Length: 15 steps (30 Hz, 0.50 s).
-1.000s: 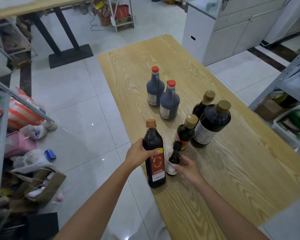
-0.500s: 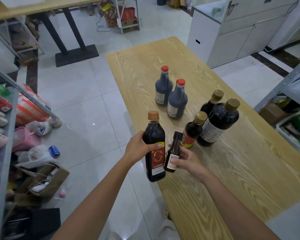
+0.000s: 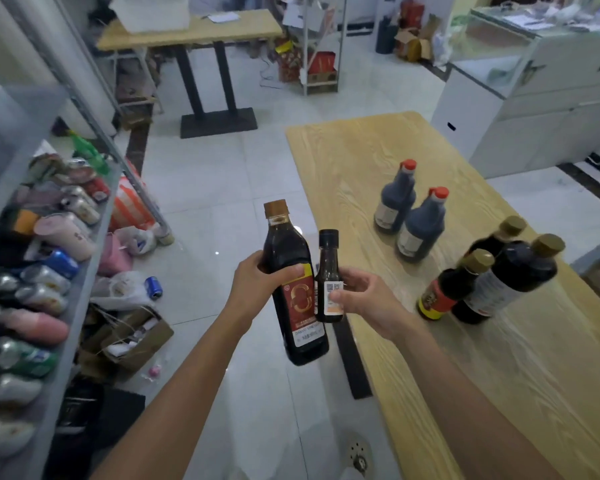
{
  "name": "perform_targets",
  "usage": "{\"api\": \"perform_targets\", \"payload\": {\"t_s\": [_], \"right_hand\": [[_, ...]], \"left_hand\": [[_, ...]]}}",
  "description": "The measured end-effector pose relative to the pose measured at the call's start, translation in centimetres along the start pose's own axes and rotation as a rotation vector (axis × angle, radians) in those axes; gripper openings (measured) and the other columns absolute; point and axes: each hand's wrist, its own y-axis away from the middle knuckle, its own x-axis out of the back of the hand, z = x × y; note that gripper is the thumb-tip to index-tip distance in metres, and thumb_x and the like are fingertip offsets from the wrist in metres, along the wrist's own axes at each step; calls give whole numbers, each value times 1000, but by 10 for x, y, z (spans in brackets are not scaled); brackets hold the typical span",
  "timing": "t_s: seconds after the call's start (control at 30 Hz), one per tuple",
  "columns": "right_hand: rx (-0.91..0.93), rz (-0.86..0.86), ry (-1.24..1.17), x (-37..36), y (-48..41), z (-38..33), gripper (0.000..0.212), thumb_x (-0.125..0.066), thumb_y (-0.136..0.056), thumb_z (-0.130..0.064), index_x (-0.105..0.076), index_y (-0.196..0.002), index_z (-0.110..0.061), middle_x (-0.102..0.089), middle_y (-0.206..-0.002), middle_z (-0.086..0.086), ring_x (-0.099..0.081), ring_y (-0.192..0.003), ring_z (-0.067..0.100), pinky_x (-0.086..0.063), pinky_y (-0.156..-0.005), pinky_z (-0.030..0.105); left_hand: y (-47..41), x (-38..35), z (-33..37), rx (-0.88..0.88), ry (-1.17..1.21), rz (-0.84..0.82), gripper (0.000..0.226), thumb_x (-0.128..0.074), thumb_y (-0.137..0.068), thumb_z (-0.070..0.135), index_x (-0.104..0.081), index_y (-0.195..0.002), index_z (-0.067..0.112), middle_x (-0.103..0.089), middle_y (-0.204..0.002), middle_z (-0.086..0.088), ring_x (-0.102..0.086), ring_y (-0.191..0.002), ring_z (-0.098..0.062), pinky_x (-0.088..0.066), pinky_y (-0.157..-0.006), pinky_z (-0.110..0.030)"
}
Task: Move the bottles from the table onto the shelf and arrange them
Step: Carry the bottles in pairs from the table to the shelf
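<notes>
Head camera view, looking down at two bare arms. The left hand's fingers (image 3: 286, 271) wrap around the middle of a tall dark bottle with a brown cap and red label (image 3: 284, 244), thumb across the front. The right hand's thumb (image 3: 336, 296) and fingers pinch a small dark bottle with a black cap and white label (image 3: 327, 268) at its label. Both bottles are upright in the air over the tiled floor, side by side; whether they touch is unclear.

To the right stands the light wooden table (image 3: 361, 161), with two grey bottles with red caps (image 3: 394, 206) farther off and three dark bottles with gold caps (image 3: 520, 271) nearer. To the left is the grey metal shelf (image 3: 80, 306), crowded with cans and packets.

The tall bottle looks full, so probably heavy, smooth and breakable. A whole-hand grip around the body at the label suits it better than the neck. The small one seems light enough for a pinch.
</notes>
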Motion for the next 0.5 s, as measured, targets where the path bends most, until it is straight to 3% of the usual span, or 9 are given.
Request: {"api": "perform_targets", "payload": {"t_s": [0.1,0.2,0.33,0.5], "right_hand": [[38,-95,16,-58,-29,-18,39,-71,-79,-14,-63,-117,-13,-68,-110,14,-66,-101,32,-56,-83,43],[92,-215,31,-129,-64,-37,29,-69,-81,-8,-70,-107,-21,-71,-105,10,-68,-97,28,-56,-78,37],[194,-416,67,-230,-110,-72,32,-70,-76,-13,-72,-105,-24,-73,-103,7,-68,-96,27,-55,-78,36],[340,-643,79,-337,-168,-121,44,-71,-73,-8,-66,-117,-13,-70,-108,14,-67,-96,29,-53,-80,36]], "left_hand": [[10,67,13,-54,2,120,40,-81,-71,30,-67,-106,18,-73,-95,5,-70,-82,-11,-51,-66,-20],[28,148,28,-136,-22,246,41,-83,-67,29,-68,-103,17,-74,-91,5,-70,-78,-11,-51,-62,-18],[55,252,46,-223,-51,462,45,-86,-62,29,-69,-103,19,-74,-93,6,-70,-86,-10,-55,-74,-28],[77,343,81,-327,-120,782,54,-80,-42,54,-64,-87,30,-72,-84,13,-68,-80,-6,-54,-70,-24]]}}
